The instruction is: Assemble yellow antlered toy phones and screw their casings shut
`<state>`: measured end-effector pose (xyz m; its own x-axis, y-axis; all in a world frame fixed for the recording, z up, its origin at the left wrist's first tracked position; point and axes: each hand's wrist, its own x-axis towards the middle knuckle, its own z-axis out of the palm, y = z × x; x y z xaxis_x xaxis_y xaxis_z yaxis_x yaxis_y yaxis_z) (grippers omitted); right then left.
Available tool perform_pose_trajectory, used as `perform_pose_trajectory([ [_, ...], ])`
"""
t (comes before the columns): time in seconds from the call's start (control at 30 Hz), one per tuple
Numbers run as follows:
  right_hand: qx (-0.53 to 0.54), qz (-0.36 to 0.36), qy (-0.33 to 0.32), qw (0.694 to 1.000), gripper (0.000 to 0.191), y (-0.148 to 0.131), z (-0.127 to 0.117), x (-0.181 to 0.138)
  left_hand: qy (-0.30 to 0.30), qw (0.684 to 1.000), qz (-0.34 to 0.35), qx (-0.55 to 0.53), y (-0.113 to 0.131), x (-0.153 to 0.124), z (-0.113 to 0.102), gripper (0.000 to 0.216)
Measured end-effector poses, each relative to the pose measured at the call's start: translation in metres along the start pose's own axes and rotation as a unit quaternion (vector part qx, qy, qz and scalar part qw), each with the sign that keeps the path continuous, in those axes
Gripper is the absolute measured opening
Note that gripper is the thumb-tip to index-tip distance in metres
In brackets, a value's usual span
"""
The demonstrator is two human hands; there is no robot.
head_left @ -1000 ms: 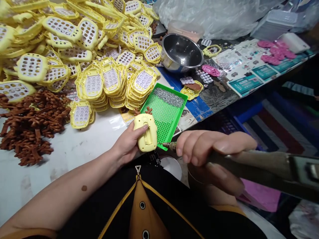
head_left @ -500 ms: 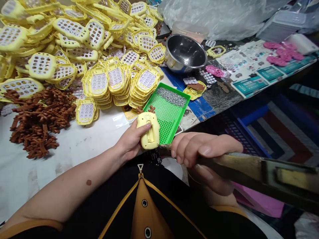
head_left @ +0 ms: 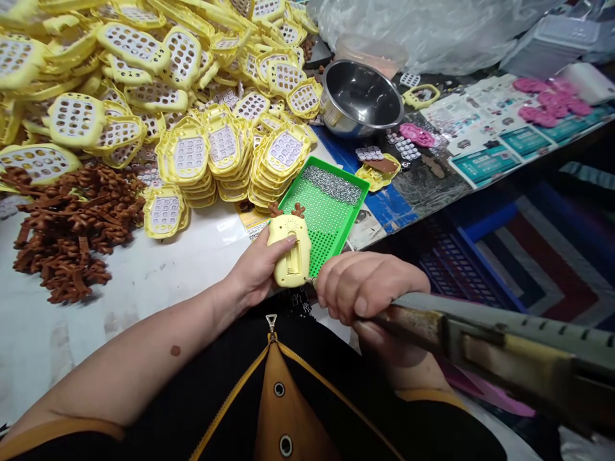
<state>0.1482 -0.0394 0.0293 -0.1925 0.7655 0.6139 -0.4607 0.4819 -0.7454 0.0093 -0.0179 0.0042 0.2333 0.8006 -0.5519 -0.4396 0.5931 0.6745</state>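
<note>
My left hand (head_left: pixel 257 269) grips a yellow toy phone shell (head_left: pixel 289 251) with small brown antlers at its top, back side up, at the table's near edge. My right hand (head_left: pixel 368 288) is wrapped round a long powered screwdriver (head_left: pixel 480 349), whose tip touches the shell's lower right corner. Just behind the shell lies a green perforated tray (head_left: pixel 331 224) with a heap of small silver screws (head_left: pixel 331 184) at its far end.
Stacks and a big pile of yellow keypad fronts (head_left: pixel 192 96) cover the back left. Brown antler pieces (head_left: pixel 67 224) lie heaped at the left. A steel bowl (head_left: pixel 361 96), pink parts (head_left: pixel 548 102), printed sheets (head_left: pixel 480 160) and a plastic bag (head_left: pixel 432 25) lie to the right.
My right hand has slid the screwdriver in to the left, so its tip now meets the shell's lower corner. The left hand keeps holding the shell.
</note>
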Motion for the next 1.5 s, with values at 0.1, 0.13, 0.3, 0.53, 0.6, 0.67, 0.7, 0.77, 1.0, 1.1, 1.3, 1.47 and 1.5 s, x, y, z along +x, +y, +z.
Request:
perform_pose_trajectory([
  [0.1,0.004,-0.001,-0.008,1.0,0.01,-0.003,-0.002,0.001,-0.003,1.0,-0.005,-0.004,0.001,-0.001,0.0,0.038],
  [0.13,0.007,0.0,-0.012,1.0,0.008,-0.005,-0.002,0.001,-0.003,1.0,-0.006,-0.005,0.002,0.0,0.0,0.039],
  [0.3,-0.041,-0.039,0.025,0.998,0.011,-0.022,-0.016,0.006,0.005,1.0,-0.011,0.001,0.003,0.002,-0.002,0.042],
  [0.53,-0.151,-0.079,0.145,0.975,0.024,0.019,-0.066,0.015,-0.007,0.999,-0.034,-0.005,0.006,0.001,-0.004,0.042],
  [0.6,-0.151,-0.076,0.141,0.975,0.023,0.033,-0.075,0.013,-0.007,0.999,-0.037,-0.009,0.007,0.0,-0.003,0.041],
  [0.67,-0.161,-0.036,0.146,0.975,0.02,0.041,-0.079,0.01,-0.003,0.999,-0.04,-0.014,0.008,0.0,-0.003,0.042],
  [0.7,-0.165,-0.022,0.149,0.975,0.019,0.043,-0.08,0.008,-0.002,0.999,-0.041,-0.014,0.008,-0.001,-0.003,0.042],
  [0.77,-0.165,-0.009,0.152,0.974,0.02,0.047,-0.081,0.006,-0.002,0.999,-0.045,-0.013,0.008,-0.001,-0.002,0.044],
  [1.0,-0.15,-0.023,0.125,0.98,0.026,0.059,-0.088,0.004,-0.002,0.998,-0.054,-0.013,0.01,0.0,-0.002,0.048],
  [1.1,-0.165,-0.01,0.115,0.98,0.026,0.062,-0.09,0.003,-0.001,0.998,-0.054,-0.015,0.01,0.001,-0.002,0.05],
  [1.3,-0.161,-0.007,0.114,0.98,0.025,0.058,-0.088,0.007,0.006,0.998,-0.059,-0.005,0.012,0.002,-0.004,0.05],
  [1.47,-0.122,-0.042,0.17,0.977,0.022,0.018,-0.049,0.013,0.009,0.999,-0.046,-0.001,0.01,0.003,-0.002,0.047],
  [1.5,-0.118,-0.041,0.177,0.976,0.02,0.008,-0.038,0.013,0.008,0.999,-0.04,0.0,0.009,0.003,-0.002,0.047],
])
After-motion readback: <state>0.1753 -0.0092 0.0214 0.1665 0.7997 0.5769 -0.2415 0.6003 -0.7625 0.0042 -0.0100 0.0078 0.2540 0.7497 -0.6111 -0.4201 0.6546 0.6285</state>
